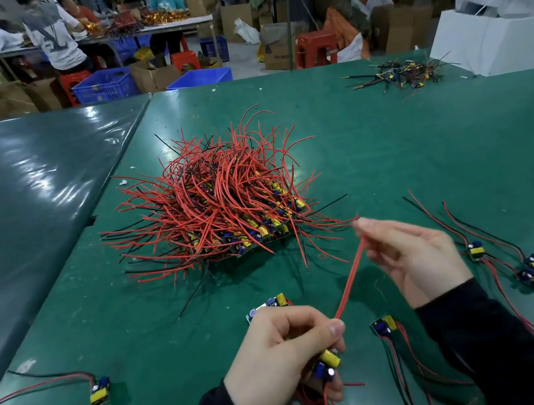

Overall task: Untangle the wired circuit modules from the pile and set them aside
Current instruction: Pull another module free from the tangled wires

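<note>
A big tangled pile of red and black wired circuit modules (224, 201) lies in the middle of the green table (390, 156). My left hand (281, 356) grips one module (327, 363) with yellow and blue parts near the table's front edge. Its red wire (350, 280) runs up and to the right, stretched taut. My right hand (412, 257) pinches that wire near its far end, just right of the pile. Loose modules lie apart on the table: one at the front left (100, 393), one behind my left hand (273, 302), one between my arms (384, 325), several at the right (532, 270).
A small heap of wired parts (406, 74) lies at the back right beside a white box (494, 40). A darker table (16, 205) adjoins on the left. Beyond are blue crates, red stools, cardboard boxes, and people working at a far bench.
</note>
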